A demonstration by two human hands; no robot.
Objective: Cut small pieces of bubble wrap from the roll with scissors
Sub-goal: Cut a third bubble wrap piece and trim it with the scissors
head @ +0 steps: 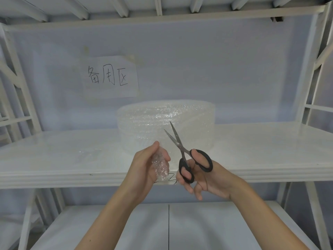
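A roll of clear bubble wrap (144, 123) lies on the white shelf (252, 150), at the middle towards the back. My left hand (144, 170) holds a small piece of bubble wrap (160, 166) in front of the shelf's front edge, pinched between thumb and fingers. My right hand (207, 179) grips black-handled scissors (189, 159) just right of it. The steel blades are apart and point up and left, in front of the roll. A faint clear scrap of bubble wrap (88, 152) lies flat on the shelf to the left.
The shelf belongs to a white metal rack with uprights (313, 69) at both sides and a lower shelf (162, 228) beneath. A paper sign with handwritten characters (110, 76) is stuck on the back wall above the roll.
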